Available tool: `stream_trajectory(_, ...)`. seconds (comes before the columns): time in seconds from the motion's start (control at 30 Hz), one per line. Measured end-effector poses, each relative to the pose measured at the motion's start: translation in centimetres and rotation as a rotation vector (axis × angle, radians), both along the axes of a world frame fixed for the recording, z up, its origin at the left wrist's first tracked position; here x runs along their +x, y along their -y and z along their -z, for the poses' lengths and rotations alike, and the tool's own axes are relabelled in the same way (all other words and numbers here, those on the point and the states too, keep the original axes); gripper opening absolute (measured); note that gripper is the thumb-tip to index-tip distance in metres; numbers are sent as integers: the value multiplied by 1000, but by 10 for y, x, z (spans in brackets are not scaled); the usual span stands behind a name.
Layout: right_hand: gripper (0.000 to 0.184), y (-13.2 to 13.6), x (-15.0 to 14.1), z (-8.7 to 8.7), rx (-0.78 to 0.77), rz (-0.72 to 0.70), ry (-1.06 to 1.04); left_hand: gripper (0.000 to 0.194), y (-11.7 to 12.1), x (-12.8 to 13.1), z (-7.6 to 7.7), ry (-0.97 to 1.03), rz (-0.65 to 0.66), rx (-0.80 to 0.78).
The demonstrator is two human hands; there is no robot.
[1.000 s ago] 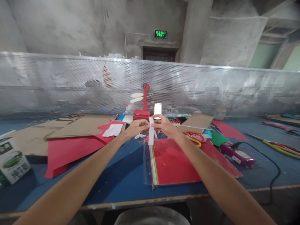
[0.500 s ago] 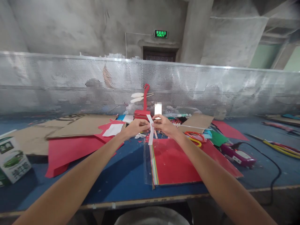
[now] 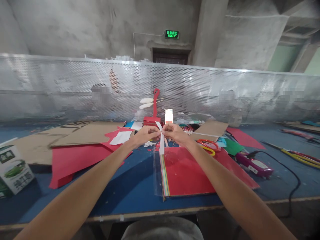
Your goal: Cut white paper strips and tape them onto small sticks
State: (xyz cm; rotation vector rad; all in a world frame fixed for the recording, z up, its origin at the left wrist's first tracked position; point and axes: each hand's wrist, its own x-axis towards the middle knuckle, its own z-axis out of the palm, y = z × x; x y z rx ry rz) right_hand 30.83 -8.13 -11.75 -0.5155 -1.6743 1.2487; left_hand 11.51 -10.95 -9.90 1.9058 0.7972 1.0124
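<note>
A narrow white paper strip (image 3: 162, 143) is pinched near its middle between both hands, its ends free above and below. My left hand (image 3: 147, 134) closes on it from the left, thumb and finger at its edge. From the right, my right hand (image 3: 173, 132) grips the same strip with its fingertips. Under the strip's lower end lies a stack of coloured paper (image 3: 190, 173) with a red sheet on top, partly in a clear sleeve. Behind the hands stand a red box shape (image 3: 150, 121) with a tall hooked red strip (image 3: 155, 105) and a lit phone (image 3: 169, 116).
Cardboard sheets (image 3: 82, 133) and cut red paper (image 3: 75, 163) cover the left, beside a white-green carton (image 3: 15, 171). On the right are red-and-yellow-handled scissors (image 3: 210, 150), a purple corded device (image 3: 255, 166) and larger scissors (image 3: 297, 156). A perforated metal screen (image 3: 200, 90) runs along the back.
The white strip has tilted slightly, its lower end shifting a little to the right. Both hands stay pinched on it at nearly the same place.
</note>
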Motion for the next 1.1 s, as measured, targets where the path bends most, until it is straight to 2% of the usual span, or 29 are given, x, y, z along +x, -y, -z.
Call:
stream_trajectory(0.17, 31, 0, 0, 0, 22, 9, 28, 23, -1, -3, 0, -27, 9, -52)
stream_trajectory(0.63, 31, 1, 1, -1, 46, 18, 65, 23, -3, -3, 1, -77, -15, -31)
stream_trajectory(0.93, 29, -1, 1, 1, 68, 41, 81, 20, -1, -1, -3, -100, -12, 11)
stream_trajectory(1.1, 32, 4, -2, -3, 23, 106, 168, 20, -11, -3, 3, -111, -117, 129)
